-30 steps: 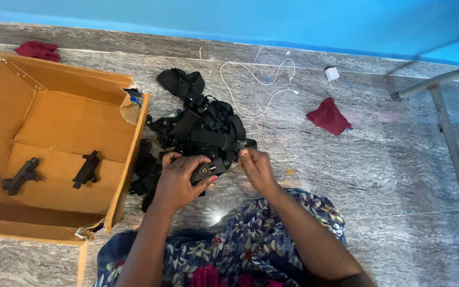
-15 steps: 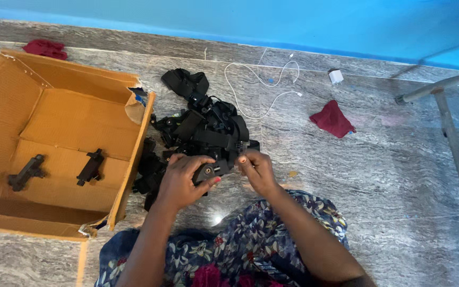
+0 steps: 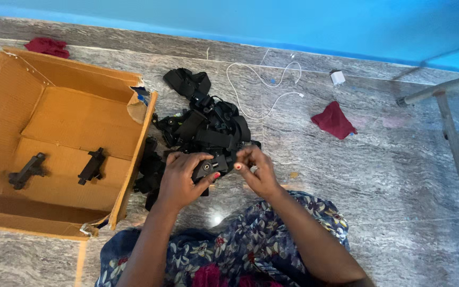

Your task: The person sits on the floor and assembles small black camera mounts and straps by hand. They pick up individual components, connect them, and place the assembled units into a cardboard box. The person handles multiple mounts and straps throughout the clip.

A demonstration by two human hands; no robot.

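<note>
Grey stone floor [image 3: 389,175]. The left hand [image 3: 179,180] grips a black plastic part [image 3: 208,169], long axis toward the right hand [image 3: 256,172], whose pinched fingertips touch its right end.

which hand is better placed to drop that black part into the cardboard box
Left, probably. The left hand already wraps the black part and sits on the cardboard box side; the right hand only pinches its far end.
</note>
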